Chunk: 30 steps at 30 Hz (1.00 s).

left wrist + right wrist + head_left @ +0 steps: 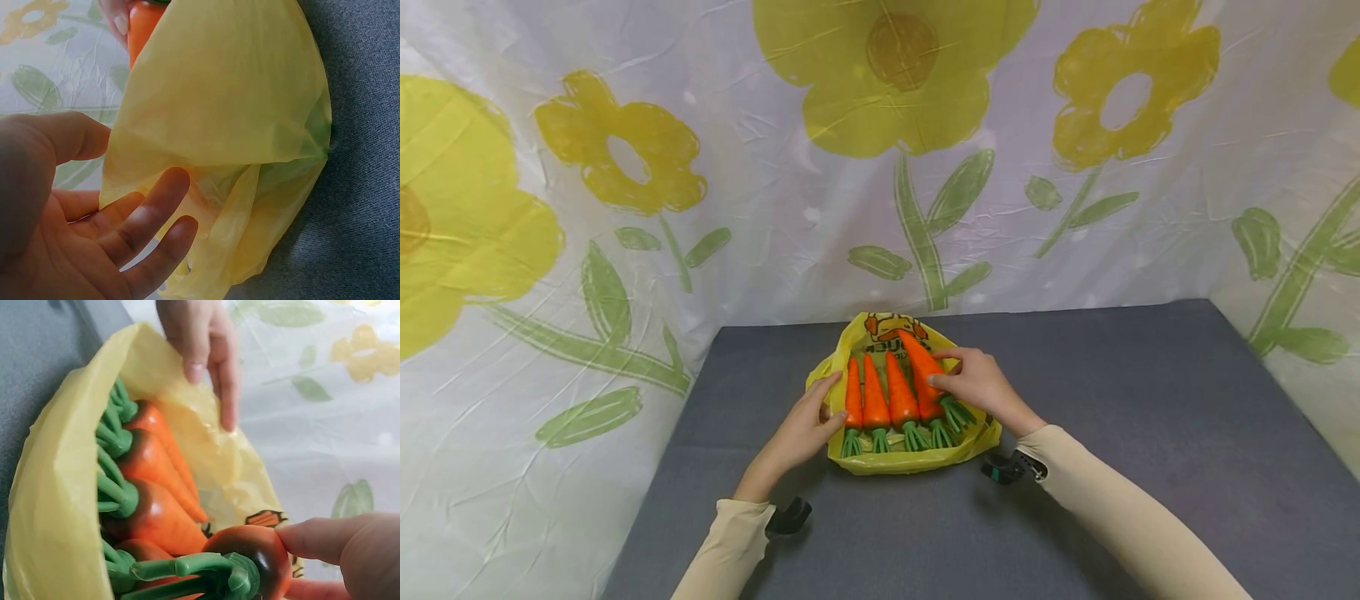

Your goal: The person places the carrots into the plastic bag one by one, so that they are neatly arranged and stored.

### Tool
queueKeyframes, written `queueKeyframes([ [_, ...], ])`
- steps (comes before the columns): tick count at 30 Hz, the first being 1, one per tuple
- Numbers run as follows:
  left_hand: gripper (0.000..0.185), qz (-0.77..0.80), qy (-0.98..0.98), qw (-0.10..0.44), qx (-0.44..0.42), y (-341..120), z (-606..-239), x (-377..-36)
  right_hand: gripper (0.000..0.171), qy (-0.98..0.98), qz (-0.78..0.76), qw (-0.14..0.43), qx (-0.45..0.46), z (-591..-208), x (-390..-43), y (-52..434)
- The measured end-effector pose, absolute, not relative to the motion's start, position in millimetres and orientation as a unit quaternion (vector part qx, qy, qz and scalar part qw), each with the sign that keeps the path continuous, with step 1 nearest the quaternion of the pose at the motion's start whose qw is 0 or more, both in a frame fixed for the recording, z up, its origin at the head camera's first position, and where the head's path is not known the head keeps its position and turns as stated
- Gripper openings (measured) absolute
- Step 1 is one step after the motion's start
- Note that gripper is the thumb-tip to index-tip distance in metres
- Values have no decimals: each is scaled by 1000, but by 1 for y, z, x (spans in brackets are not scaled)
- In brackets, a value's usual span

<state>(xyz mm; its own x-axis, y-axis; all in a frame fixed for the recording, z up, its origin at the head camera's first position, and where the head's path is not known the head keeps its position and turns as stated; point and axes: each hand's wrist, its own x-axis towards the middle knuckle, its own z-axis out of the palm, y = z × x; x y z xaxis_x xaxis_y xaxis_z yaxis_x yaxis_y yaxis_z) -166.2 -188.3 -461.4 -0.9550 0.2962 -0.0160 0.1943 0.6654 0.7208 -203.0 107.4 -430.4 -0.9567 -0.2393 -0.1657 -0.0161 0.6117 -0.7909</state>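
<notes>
A yellow plastic bag [910, 463] lies on the table with its mouth open, several orange toy carrots with green tops inside. My right hand [981, 379] pinches one carrot [921, 357] by its thick end between thumb and fingers; it slants over the others, tip pointing away. In the right wrist view this carrot's dark shoulder [250, 547] and green stalks are close to the camera. At the bag's left rim is my left hand [805, 425], thumb inside and fingers outside, holding the edge. The left wrist view shows its fingers [169, 194] against the yellow plastic.
The grey cloth-covered table [1120, 400] stretches out on both sides of the bag. Behind it hangs a white curtain [760, 242] printed with yellow flowers. Dark straps with small devices [788, 517] sit at both wrists, beside the beige sleeves [730, 542].
</notes>
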Motion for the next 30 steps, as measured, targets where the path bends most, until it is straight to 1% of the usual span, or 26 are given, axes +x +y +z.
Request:
queueKeyframes([
  [5, 70, 386, 910, 66, 134, -188, -461, -166, 53, 896, -423, 115, -71, -436, -202, 102],
  [11, 70, 389, 909, 69, 129, -187, -461, -167, 55, 906, -410, 80, -75, -440, -198, 101],
  [17, 70, 389, 910, 71, 127, -187, -460, -166, 56, 911, -401, 60, -76, -445, -193, 103],
  [26, 70, 387, 910, 73, 126, -187, -459, -166, 48, 926, -369, 18, -73, -450, -190, 105],
  [30, 70, 388, 910, 73, 127, -187, -459, -166, 47, 933, -353, 3, -74, -451, -189, 106],
])
